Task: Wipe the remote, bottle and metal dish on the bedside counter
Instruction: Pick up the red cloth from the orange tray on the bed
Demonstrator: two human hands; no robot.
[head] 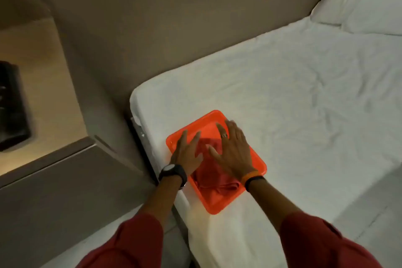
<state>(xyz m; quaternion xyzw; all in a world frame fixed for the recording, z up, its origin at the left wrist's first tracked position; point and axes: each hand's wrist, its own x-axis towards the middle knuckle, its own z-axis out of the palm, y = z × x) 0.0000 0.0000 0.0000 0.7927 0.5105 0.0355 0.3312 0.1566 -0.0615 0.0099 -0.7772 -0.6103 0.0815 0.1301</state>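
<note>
An orange plastic tray [256, 164] is seen on the near corner of the white-sheeted bed [282, 104]. A red cloth [208, 178] lies crumpled inside the tray, its bulk running from the tray's middle toward the tray's near edge.

Left hand [188, 154]: fingers spread, palm down, laid at the cloth's left side; released, nothing grasped. A dark wristwatch [173, 172] is worn. Right hand [233, 150]: fingers spread flat over the cloth's far-right part; also released, nothing clenched. A ring and an orange-and-black band [253, 177] are noted.

The bedside counter [39, 67] lies well to the left of the tray, beyond a gap from the bed. One dark object [13, 106] rests on it at the frame edge, too blurred to identify. The remote, bottle and metal dish cannot be made out.

Judgement: the cloth is not yet picked up. The left hand is nearer the counter; once the cloth is gathered, the reach is expected to go left and away from the tray.
</note>
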